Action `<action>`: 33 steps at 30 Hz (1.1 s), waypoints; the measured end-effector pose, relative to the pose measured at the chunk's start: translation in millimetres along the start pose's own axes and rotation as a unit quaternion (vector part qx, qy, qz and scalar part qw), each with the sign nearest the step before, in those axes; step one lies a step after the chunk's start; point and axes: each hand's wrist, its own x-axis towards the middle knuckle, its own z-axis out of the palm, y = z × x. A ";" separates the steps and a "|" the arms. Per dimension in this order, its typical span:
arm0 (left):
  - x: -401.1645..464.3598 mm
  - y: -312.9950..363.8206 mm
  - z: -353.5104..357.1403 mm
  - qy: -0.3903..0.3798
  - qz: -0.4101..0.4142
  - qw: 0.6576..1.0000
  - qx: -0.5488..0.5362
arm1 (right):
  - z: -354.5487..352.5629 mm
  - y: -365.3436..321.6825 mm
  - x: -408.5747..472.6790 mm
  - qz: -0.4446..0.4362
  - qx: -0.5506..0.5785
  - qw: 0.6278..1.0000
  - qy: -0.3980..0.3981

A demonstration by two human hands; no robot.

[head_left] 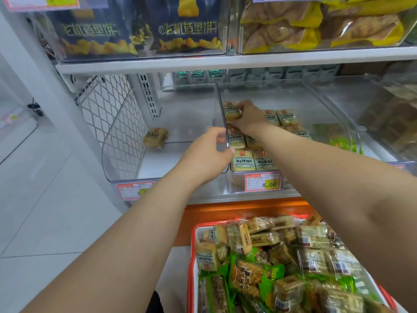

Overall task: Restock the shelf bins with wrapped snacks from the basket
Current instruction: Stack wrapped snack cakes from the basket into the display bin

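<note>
Wrapped snacks: beige packs w/ red logo. 1 pack (230,110) in R hand at back-left corner of middle bin; approx. 8 more lie flat in rows in that bin, front pair (253,162) just behind the bin's front wall.
Left bin (119,141): clear plastic, holds 1 lone pack (155,137) near its back-left side.
Middle bin (293,96): clear, just beside left bin, walls touching.
R hand (249,119): reaches deep into middle bin, fingers curled round the back pack, pinching its edge.
L hand (208,157): thumb and fingers wrapped on the clear divider wall (222,123) between the 2 bins.
Basket (193,249): red rim, white inside, below shelf at lower right; heaped w/ beige packs plus green-wrapped ones (252,281), too many to count.
Price tags: 2 on shelf edge; right one (262,182) reads 8.00, left one (134,190) partly hidden by L arm.
Top shelf: 2 dark blue bags (185,28), yellow packs in bin to right.
</note>
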 end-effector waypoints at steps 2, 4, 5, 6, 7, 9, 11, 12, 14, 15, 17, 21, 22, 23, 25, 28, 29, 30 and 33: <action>-2.1 1.2 1.1 -0.017 -0.001 1.000 0.005 | -1.8 0.5 -3.1 0.011 0.037 0.999 -0.014; -4.9 3.4 1.4 -0.030 0.002 1.000 0.005 | -6.7 -0.1 -8.8 0.020 0.063 0.998 -0.023; -7.2 5.1 1.0 -0.034 0.007 0.999 0.002 | -10.2 -1.0 -13.4 0.021 0.071 0.997 -0.026; -9.9 7.0 0.7 -0.038 0.012 0.999 -0.002 | -14.3 -0.5 -17.7 0.025 0.077 0.996 -0.027; -12.9 8.4 0.6 -0.041 0.015 0.999 -0.007 | -19.8 -0.7 -25.2 0.025 0.081 0.996 -0.025; -20.2 10.5 2.2 -0.047 0.016 0.999 -0.006 | -31.7 1.3 -46.3 0.016 0.091 0.996 -0.020; -28.7 10.2 6.4 -0.042 0.017 0.999 0.020 | -44.0 4.3 -77.7 -0.020 0.088 0.996 -0.006; -33.6 10.3 9.3 -0.035 0.021 0.998 0.039 | -49.9 6.8 -96.0 -0.043 0.085 0.995 0.005; -45.5 9.3 15.6 -0.018 0.037 0.995 0.089 | -59.0 12.5 -135.7 -0.087 0.092 0.992 0.010; -53.0 8.3 19.0 -0.007 0.047 0.992 0.115 | -61.9 16.0 -156.5 -0.105 0.098 0.990 0.002; -68.8 5.5 25.5 0.021 0.073 0.985 0.152 | -64.9 25.2 -196.1 -0.128 0.119 0.984 -0.020; -102.5 -8.6 49.2 -0.023 0.120 0.979 0.162 | -59.5 52.9 -270.1 -0.106 0.121 0.980 -0.113; -111.4 -15.3 56.8 -0.068 0.122 0.974 0.178 | -54.5 62.6 -285.5 -0.094 0.106 0.979 -0.144; -119.3 -23.3 64.9 -0.122 0.119 0.963 0.207 | -48.8 72.3 -298.6 -0.084 0.083 0.978 -0.172; -133.0 -40.9 80.4 -0.230 0.099 0.927 0.278 | -37.1 90.1 -317.7 -0.069 0.014 0.973 -0.222; -151.0 -68.2 103.1 -0.334 0.049 0.882 0.329 | -18.7 107.2 -338.4 -0.046 -0.080 0.951 -0.294; -157.3 -76.1 112.1 -0.356 0.037 0.874 0.330 | -12.1 111.6 -345.1 -0.042 -0.101 0.945 -0.309; -164.4 -81.4 121.0 -0.374 0.033 0.866 0.331 | -6.1 114.8 -351.5 -0.042 -0.119 0.938 -0.323; -184.7 -92.0 147.5 -0.394 0.033 0.837 0.378 | 5.9 117.2 -365.0 -0.046 -0.149 0.922 -0.354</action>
